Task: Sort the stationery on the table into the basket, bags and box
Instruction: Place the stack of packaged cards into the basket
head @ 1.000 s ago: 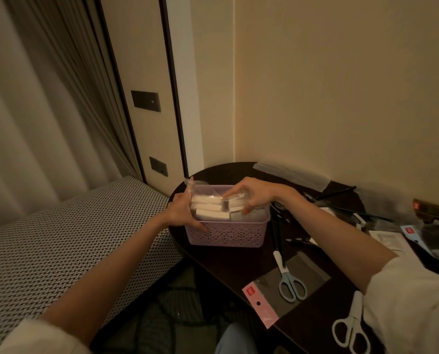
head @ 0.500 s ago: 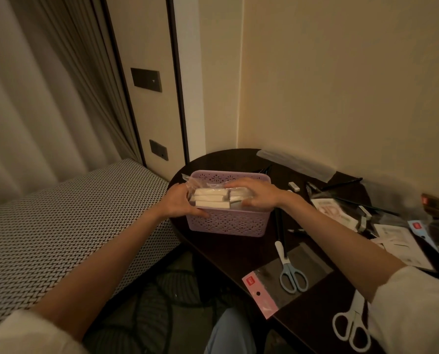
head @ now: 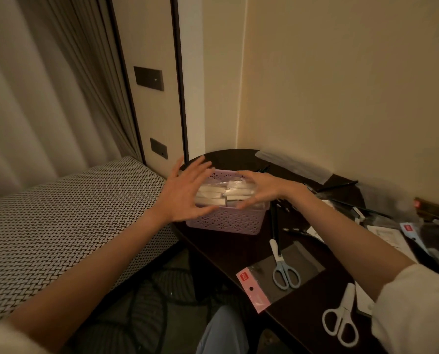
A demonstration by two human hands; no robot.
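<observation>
A lilac perforated basket stands at the left end of the dark table. A clear bag of white erasers lies inside it. My left hand hovers at the basket's left side, fingers spread and straight, holding nothing. My right hand is over the basket's right side with its fingers loosely bent above the bag; whether they touch it is unclear. Blue-handled scissors lie on a clear bag with a pink header. White scissors lie near the front edge.
Black pens, paper packets and more clear bags are scattered over the table's right half. A dark box sits at the far right. A woven-pattern bench borders the table on the left; the wall is close behind.
Both hands were gripping the eraser bag and pressing it into the basket. Now my left hand has let go and lifted off with fingers spread, and my right hand has loosened above the bag.
</observation>
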